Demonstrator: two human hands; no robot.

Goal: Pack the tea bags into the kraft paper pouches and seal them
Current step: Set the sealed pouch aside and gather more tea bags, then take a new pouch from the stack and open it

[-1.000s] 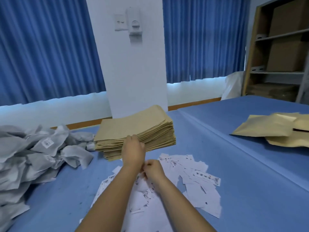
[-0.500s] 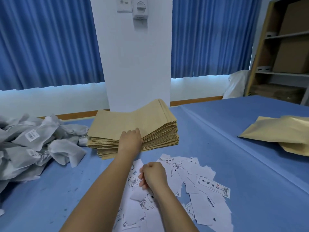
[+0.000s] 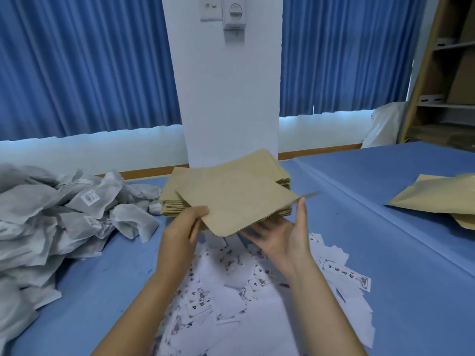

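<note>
- Left hand: thumb on top and fingers curled below, pinching the near-left edge of one kraft paper pouch.
- Right hand: palm up under the pouch's near-right part. Its fingers are straight and close together in the pouch's shadow, and the thumb stands upright beside the right corner. I cannot tell whether the palm touches the paper.
- The held pouch is flat and tilted, near edge low, raised above the worktop and overlapping the stack behind it. Its far-right corner is blurred.
- Stack of kraft paper pouches: lies on the blue worktop directly behind the held pouch, in front of the white pillar. It is mostly hidden, with layered edges showing at left and right.
- Tea bags: a loose heap of grey-white sachets on the left side of the worktop, some bearing small white labels. The nearest ones are just beside the stack's left edge.
- Printed paper slips: white, scattered on the worktop beneath and between both forearms, spreading to the right. The print is too small to read.
- Filled kraft pouches: a few lie overlapping at the right edge of view, well apart from the hands.
- Background: blue curtains either side of the pillar, a wall switch plate high on the pillar, and a wooden shelving unit with cardboard boxes at far right.
</note>
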